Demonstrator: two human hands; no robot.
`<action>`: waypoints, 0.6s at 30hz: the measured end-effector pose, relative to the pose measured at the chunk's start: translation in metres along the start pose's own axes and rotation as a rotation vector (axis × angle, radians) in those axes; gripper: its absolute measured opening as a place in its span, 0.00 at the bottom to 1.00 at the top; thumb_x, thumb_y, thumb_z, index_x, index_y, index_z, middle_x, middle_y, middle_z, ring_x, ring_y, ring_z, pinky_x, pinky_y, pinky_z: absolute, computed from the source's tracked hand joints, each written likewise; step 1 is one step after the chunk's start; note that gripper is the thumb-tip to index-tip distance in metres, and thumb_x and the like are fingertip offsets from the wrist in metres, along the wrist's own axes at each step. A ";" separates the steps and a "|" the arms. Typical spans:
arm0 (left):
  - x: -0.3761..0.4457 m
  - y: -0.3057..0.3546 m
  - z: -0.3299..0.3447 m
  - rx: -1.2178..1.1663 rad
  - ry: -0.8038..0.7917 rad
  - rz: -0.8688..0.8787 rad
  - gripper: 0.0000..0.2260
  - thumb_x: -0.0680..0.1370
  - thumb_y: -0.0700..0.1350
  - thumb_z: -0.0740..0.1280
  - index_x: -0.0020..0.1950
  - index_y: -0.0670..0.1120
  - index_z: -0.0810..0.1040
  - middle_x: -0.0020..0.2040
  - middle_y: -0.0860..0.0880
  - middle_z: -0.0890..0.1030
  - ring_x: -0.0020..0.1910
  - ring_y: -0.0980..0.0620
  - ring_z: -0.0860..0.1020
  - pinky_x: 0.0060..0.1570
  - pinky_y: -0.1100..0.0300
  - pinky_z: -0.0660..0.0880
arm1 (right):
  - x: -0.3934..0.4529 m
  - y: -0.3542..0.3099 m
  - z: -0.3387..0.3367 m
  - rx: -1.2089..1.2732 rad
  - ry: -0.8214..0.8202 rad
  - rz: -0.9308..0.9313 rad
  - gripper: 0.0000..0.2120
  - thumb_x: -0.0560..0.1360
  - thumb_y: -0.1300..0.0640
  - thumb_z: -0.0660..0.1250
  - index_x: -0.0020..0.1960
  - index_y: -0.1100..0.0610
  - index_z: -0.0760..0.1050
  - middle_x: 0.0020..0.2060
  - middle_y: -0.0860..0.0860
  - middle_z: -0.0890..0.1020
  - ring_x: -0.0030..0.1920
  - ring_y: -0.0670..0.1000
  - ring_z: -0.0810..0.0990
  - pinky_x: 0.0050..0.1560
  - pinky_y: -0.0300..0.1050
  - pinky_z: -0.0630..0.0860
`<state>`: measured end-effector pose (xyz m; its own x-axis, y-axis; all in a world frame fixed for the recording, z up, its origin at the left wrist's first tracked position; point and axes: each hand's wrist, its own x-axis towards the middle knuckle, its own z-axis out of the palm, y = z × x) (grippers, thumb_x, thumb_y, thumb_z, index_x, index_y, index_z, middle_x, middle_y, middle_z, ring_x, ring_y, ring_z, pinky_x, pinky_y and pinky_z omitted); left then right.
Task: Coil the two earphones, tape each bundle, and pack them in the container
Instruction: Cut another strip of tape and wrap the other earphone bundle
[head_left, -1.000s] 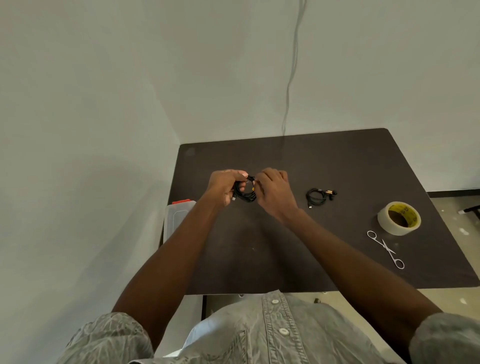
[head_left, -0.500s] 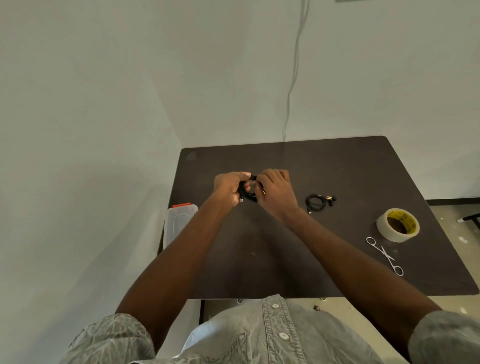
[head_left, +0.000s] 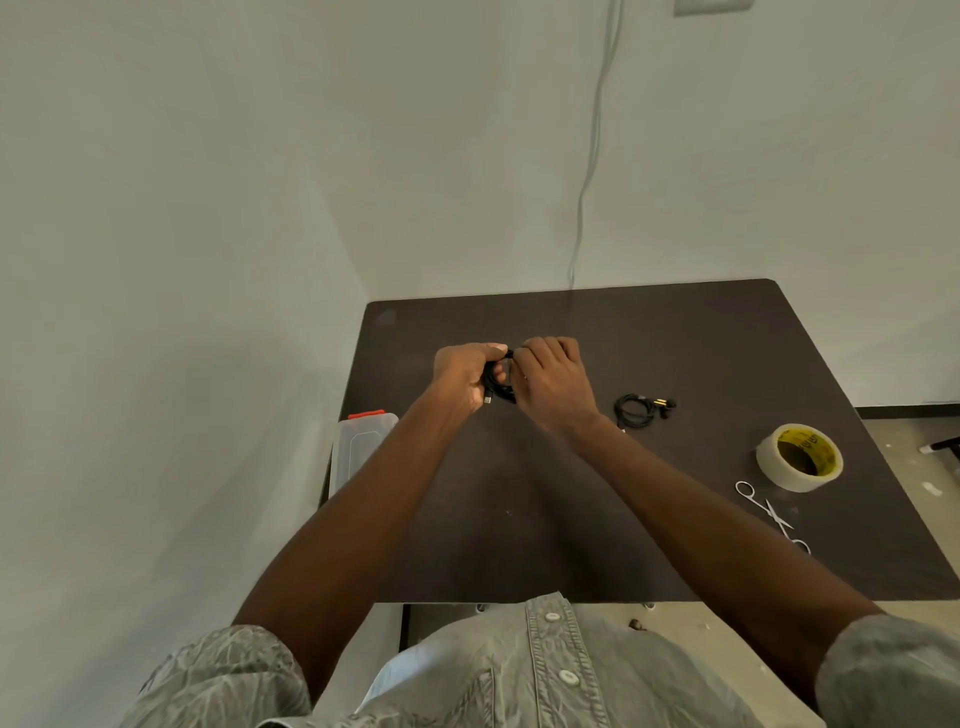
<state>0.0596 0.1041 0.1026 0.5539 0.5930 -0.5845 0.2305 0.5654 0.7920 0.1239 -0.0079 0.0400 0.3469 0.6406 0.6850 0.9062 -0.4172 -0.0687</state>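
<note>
At the far left, a clear plastic container (head_left: 363, 452) with an orange latch stands just off the left edge of the dark surface (head_left: 571, 519), partly hidden behind the left forearm; whether it touches the surface's edge cannot be told. Moving right, the left hand (head_left: 465, 374) is raised over the middle of the surface, its fingers curled in a closed grip around a black coiled earphone (head_left: 496, 387), whose small plug end pokes out below the palm. Directly beside it, touching the same bundle, the right hand (head_left: 553, 379) has its fingers bent over the top of the coil, pinching the cable near where the two hands meet; most of the bundle is hidden between the palms, so how many loops it has cannot be told. Further right, a second black earphone (head_left: 641, 408) lies on the surface by itself in a loose coil, its earbuds at the right end, near the right wrist but apart from it. Well to the right of that, a roll of tape (head_left: 800, 457) with a yellow inner core lies flat near the surface's right edge. Just in front of the roll, slightly left of it, a pair of small metal scissors (head_left: 774, 517) lies flat, handles pointing toward the roll.
</note>
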 end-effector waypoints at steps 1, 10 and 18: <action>-0.001 0.001 0.000 0.003 -0.006 0.000 0.02 0.74 0.29 0.67 0.42 0.33 0.77 0.31 0.41 0.76 0.24 0.50 0.73 0.25 0.61 0.74 | 0.000 0.000 -0.001 -0.006 -0.003 -0.001 0.08 0.76 0.55 0.63 0.44 0.59 0.77 0.41 0.54 0.80 0.41 0.55 0.78 0.49 0.47 0.66; -0.006 0.006 -0.001 0.059 -0.058 -0.028 0.04 0.76 0.30 0.66 0.42 0.35 0.77 0.33 0.40 0.76 0.23 0.50 0.74 0.23 0.62 0.74 | -0.001 0.000 -0.002 -0.004 -0.038 0.024 0.10 0.77 0.56 0.59 0.46 0.60 0.76 0.42 0.55 0.80 0.41 0.56 0.78 0.49 0.47 0.66; -0.009 0.007 0.001 0.065 -0.043 0.025 0.03 0.75 0.30 0.67 0.42 0.35 0.78 0.36 0.39 0.80 0.30 0.48 0.79 0.28 0.60 0.79 | 0.003 -0.002 -0.006 0.100 -0.074 0.081 0.12 0.78 0.56 0.57 0.46 0.62 0.75 0.42 0.56 0.78 0.40 0.56 0.77 0.45 0.49 0.72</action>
<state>0.0570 0.1024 0.1136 0.5939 0.5804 -0.5571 0.2669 0.5111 0.8170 0.1221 -0.0093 0.0466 0.4336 0.6547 0.6192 0.8927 -0.4056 -0.1963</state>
